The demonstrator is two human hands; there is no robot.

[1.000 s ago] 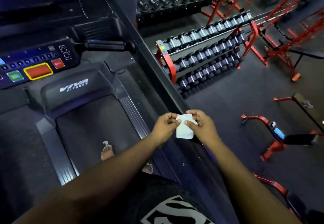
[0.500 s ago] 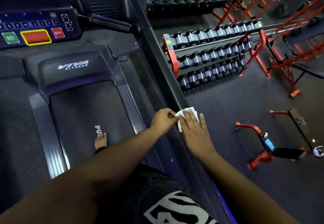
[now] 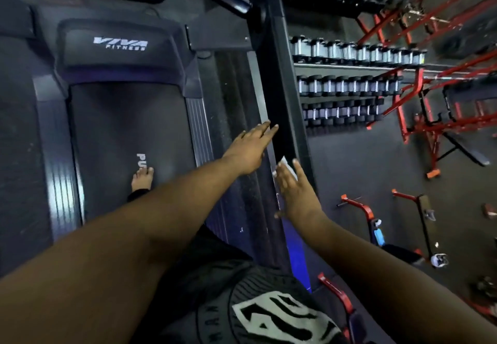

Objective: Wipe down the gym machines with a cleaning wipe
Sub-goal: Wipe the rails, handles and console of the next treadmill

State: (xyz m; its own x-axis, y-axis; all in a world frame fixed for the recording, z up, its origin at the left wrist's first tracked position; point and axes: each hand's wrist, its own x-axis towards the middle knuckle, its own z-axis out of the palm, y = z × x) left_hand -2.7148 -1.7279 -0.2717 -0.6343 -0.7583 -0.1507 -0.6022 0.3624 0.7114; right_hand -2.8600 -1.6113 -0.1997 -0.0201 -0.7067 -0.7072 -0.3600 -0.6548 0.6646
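Treadmill (image 3: 126, 117) fills the left of the view, its dark belt running from the hooded motor cover down to the person's bare foot (image 3: 142, 179), and its long right side rail (image 3: 279, 117) slants from the far console toward the near edge. Half a second ago both hands met over that rail, the left pinching a corner of the wipe while the right flattened it; a second ago the two hands held it up between them, off the machine. Now the hands have parted. The right hand (image 3: 295, 195) lies flat on the rail with fingers (image 3: 286, 174) straight and close together, pressing the white cleaning wipe (image 3: 289, 167) against the rail's top face; only a small pale edge of the wipe shows beyond the fingertips. The left hand (image 3: 250, 147) has let go and reaches farther up, fingers straight and spread, holding nothing, hovering over or perhaps lightly touching the inner edge of the rail; contact cannot be told. To the right of the rail, well apart, stand the dumbbell racks (image 3: 349, 82) and red frames (image 3: 443, 106) on the floor. By the look of it, the preparing of the wipe is over and the wiping stroke along the rail is beginning, with most of the rail ahead likely not yet cleaned.
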